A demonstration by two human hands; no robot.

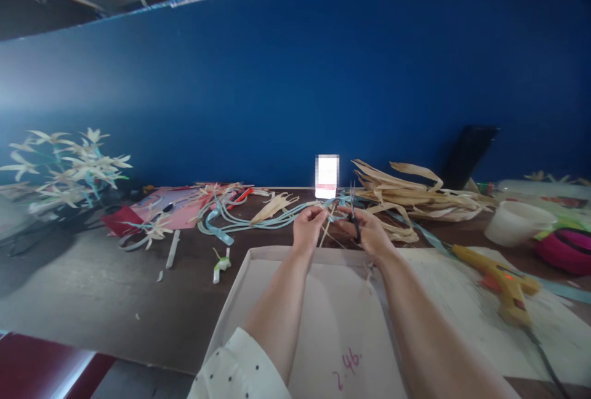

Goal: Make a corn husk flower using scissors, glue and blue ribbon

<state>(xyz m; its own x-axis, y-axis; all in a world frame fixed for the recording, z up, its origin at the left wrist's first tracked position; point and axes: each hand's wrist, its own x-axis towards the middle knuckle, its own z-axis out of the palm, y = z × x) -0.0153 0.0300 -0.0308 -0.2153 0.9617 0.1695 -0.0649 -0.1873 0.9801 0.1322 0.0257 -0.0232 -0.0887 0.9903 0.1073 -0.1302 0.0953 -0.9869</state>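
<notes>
My left hand [307, 226] is closed in a pinch above the far edge of a shallow white box lid [332, 319]. Between its thumb and fingers is the end of a narrow light-blue strip [339, 218]. Close by on the right, my right hand [369, 233] is wrapped round a pair of dark-handled scissors [356, 226], whose blades point up and away. Its fingertips are also near the strip, but whether they touch it I cannot tell. A thin straw-coloured piece [325, 231] slants down between the hands.
Dry corn husks [415, 196] lie at the back right, near a white cup [519, 223]. A yellow glue gun [503, 279] rests on paper at right. Light-blue cords [249, 225] and scraps spread leftward. Pale husk flowers [78, 165] stand far left. A lit phone screen [327, 174] faces me.
</notes>
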